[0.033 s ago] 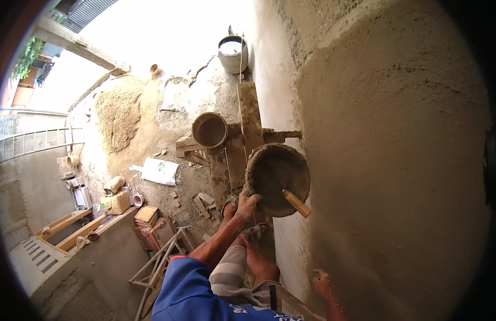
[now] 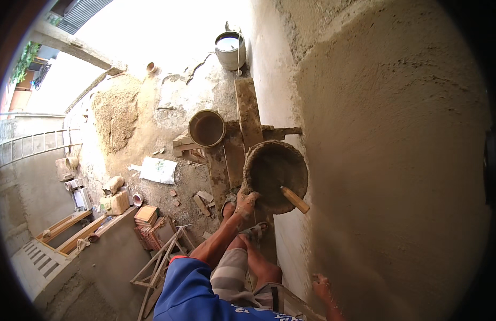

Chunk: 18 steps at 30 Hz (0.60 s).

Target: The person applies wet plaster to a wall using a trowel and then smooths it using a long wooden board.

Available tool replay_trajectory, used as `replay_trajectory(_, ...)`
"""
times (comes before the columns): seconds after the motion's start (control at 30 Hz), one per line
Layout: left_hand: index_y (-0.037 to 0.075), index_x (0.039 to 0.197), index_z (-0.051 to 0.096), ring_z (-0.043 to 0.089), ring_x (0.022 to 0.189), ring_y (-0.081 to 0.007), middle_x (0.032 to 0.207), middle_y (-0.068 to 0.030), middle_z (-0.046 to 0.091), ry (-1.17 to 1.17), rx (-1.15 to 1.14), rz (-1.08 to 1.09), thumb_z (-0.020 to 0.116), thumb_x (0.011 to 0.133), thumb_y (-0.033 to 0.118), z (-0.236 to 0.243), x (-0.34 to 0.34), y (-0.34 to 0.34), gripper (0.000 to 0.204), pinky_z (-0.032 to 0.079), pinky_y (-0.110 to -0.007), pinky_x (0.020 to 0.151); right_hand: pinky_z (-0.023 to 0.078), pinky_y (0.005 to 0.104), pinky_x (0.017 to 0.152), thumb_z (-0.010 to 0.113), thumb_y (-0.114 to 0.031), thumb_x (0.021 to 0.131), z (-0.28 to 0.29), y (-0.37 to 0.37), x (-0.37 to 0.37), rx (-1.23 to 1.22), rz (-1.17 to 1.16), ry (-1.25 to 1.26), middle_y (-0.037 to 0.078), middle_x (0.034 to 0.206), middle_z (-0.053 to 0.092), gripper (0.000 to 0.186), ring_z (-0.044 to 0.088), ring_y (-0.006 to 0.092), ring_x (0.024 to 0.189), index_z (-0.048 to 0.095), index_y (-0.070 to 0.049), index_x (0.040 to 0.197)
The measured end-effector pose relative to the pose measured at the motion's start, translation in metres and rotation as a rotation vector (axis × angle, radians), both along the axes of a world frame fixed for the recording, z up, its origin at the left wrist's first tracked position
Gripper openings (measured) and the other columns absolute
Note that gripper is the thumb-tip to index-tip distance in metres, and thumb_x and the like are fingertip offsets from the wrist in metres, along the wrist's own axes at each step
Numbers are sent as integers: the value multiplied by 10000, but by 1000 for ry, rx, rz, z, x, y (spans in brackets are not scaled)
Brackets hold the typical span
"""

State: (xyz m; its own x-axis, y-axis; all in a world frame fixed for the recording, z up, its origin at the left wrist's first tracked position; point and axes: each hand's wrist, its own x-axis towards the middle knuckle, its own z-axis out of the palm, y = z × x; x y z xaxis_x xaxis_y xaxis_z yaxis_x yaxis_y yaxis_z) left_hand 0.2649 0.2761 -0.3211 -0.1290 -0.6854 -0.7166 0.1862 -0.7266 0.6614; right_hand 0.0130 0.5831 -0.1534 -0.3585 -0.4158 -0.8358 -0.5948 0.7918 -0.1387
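Note:
My left hand (image 2: 248,201) grips the near left rim of a round, mortar-crusted bucket (image 2: 249,167). Wet grey mortar (image 2: 269,174) lies inside it. A tool with a wooden handle (image 2: 295,199) rests in the mortar, its handle leaning out over the near right rim; its blade is hidden. My right hand (image 2: 322,287) is low beside the plastered wall (image 2: 387,176), holding nothing that I can see, its fingers partly apart. Whether it touches the wall I cannot tell.
Planks (image 2: 248,109) run along the wall under the bucket and my sandalled feet. A second bucket (image 2: 207,128) stands left of them, and a water-filled drum (image 2: 230,52) farther off. Sand (image 2: 115,115), a white sack (image 2: 158,170), stacked tiles (image 2: 153,232) and a wooden frame (image 2: 161,262) lie left.

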Motion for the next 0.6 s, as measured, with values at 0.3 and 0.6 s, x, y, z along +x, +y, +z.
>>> replay_trajectory(0.3,15,732,580,570,580,-189,704,-89,578,117,236,301,618,721,125,-199,9,-52,117,476,-318,494,470,305,588,536,-82,670,-87,67,11,322,-187,91,124,568,582,371,546,150,512,656,-86,1021)
replay_trajectory(0.6,16,749,577,593,666,-221,715,-110,583,-100,262,401,650,715,130,-348,48,-22,140,527,-362,541,474,323,630,607,-147,712,-163,16,23,283,-286,5,128,769,611,414,580,191,652,580,-74,1119)
